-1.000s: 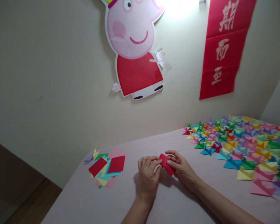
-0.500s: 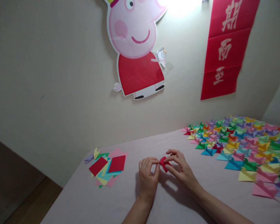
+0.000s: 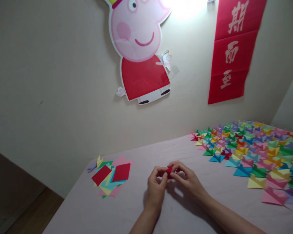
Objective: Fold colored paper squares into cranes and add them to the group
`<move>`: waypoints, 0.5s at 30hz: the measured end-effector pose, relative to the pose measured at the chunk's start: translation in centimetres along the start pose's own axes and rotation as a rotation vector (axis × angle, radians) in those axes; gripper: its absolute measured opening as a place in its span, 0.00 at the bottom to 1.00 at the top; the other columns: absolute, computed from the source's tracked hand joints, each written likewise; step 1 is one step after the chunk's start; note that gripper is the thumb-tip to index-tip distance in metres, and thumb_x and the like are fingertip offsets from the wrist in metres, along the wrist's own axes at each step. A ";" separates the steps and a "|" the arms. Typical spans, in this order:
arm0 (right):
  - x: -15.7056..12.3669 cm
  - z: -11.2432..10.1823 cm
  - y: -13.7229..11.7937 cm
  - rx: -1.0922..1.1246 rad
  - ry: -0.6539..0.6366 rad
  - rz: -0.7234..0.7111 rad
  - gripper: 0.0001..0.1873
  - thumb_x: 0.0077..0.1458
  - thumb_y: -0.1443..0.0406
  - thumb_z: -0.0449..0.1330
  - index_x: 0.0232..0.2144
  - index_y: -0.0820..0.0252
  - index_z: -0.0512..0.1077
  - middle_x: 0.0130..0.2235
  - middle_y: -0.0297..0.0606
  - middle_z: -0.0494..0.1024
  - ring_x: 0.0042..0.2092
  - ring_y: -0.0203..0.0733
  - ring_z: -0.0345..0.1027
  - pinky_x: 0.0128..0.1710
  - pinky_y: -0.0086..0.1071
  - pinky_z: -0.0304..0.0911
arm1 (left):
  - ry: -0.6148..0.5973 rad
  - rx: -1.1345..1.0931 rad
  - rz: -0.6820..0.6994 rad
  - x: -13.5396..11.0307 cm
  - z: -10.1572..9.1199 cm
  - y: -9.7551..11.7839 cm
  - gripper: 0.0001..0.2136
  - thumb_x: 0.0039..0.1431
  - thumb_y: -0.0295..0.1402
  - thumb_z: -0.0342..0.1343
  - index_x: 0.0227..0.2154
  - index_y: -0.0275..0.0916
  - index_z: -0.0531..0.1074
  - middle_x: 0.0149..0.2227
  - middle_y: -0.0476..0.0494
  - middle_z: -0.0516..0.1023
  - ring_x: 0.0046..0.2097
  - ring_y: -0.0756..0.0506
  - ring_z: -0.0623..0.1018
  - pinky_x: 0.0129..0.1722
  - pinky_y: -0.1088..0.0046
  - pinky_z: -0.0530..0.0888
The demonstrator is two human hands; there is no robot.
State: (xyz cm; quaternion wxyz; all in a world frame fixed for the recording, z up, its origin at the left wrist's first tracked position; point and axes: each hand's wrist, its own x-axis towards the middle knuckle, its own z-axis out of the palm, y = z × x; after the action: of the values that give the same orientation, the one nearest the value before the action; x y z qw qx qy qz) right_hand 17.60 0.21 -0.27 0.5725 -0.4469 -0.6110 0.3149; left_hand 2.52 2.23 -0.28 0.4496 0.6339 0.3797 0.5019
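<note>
A small piece of folded red paper (image 3: 169,173) is pinched between both hands just above the cloth-covered surface. My left hand (image 3: 157,183) grips its left side between thumb and fingers. From the right, my right hand (image 3: 185,178) holds the other side with thumb and fingertips. Fingers cover much of the paper, so its exact folds are hard to make out.
Loose coloured paper sheets (image 3: 109,182), two red ones on top, lie to the left, with small yellow and purple folded pieces (image 3: 99,161) behind. Rows of folded paper figures (image 3: 256,156) spread across the right. A wall with a pig cutout (image 3: 144,78) and red banner (image 3: 230,55) stands behind.
The fingers of my right hand have closed in on the red paper, which now shows less between the hands. Both hands are closer together, and the view has shifted slightly.
</note>
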 end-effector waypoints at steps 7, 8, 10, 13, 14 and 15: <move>-0.1 0.3 0.0 0.054 -0.013 0.113 0.09 0.53 0.60 0.60 0.26 0.58 0.70 0.27 0.32 0.71 0.30 0.38 0.64 0.32 0.30 0.60 | -0.024 -0.064 -0.047 0.1 0.0 -0.6 0.08 0.58 0.37 0.57 0.33 0.38 0.72 0.32 0.47 0.75 0.36 0.46 0.74 0.37 0.73 0.70; -0.1 0.3 0.1 0.062 -0.015 0.122 0.09 0.53 0.60 0.60 0.26 0.58 0.70 0.27 0.32 0.71 0.30 0.38 0.64 0.32 0.30 0.61 | -0.018 -0.053 -0.043 0.1 0.0 -0.6 0.08 0.58 0.38 0.57 0.31 0.38 0.72 0.30 0.48 0.74 0.35 0.47 0.73 0.36 0.74 0.69; -0.1 0.4 0.3 0.083 -0.002 0.129 0.07 0.52 0.60 0.61 0.28 0.58 0.70 0.28 0.32 0.72 0.31 0.38 0.65 0.32 0.30 0.62 | 0.000 -0.040 -0.036 0.2 0.0 -0.6 0.08 0.58 0.38 0.57 0.30 0.38 0.72 0.29 0.49 0.73 0.34 0.47 0.72 0.35 0.74 0.68; -0.1 0.4 0.6 0.100 0.026 0.138 0.08 0.50 0.61 0.62 0.33 0.58 0.72 0.30 0.33 0.74 0.31 0.38 0.65 0.32 0.30 0.62 | 0.021 -0.024 -0.050 0.3 -0.1 -0.4 0.09 0.57 0.38 0.57 0.29 0.38 0.72 0.29 0.48 0.73 0.34 0.46 0.72 0.34 0.74 0.68; -0.1 0.4 0.7 0.087 0.018 0.146 0.08 0.50 0.61 0.62 0.34 0.59 0.72 0.30 0.33 0.74 0.31 0.38 0.65 0.32 0.30 0.62 | 0.029 -0.014 -0.058 0.4 -0.1 -0.3 0.09 0.57 0.38 0.57 0.29 0.38 0.72 0.29 0.48 0.74 0.34 0.46 0.73 0.34 0.74 0.68; -0.1 0.5 0.7 0.069 0.001 0.157 0.08 0.50 0.61 0.61 0.33 0.59 0.73 0.29 0.33 0.75 0.31 0.38 0.65 0.31 0.30 0.61 | 0.037 -0.002 -0.065 0.4 -0.2 -0.2 0.09 0.57 0.38 0.57 0.29 0.38 0.72 0.29 0.48 0.74 0.34 0.46 0.73 0.34 0.74 0.68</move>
State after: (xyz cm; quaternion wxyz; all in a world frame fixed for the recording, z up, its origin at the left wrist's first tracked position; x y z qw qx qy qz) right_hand 17.29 0.50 -1.03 0.5615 -0.4738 -0.5624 0.3794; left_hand 2.44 2.70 -0.38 0.4590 0.6114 0.4078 0.4992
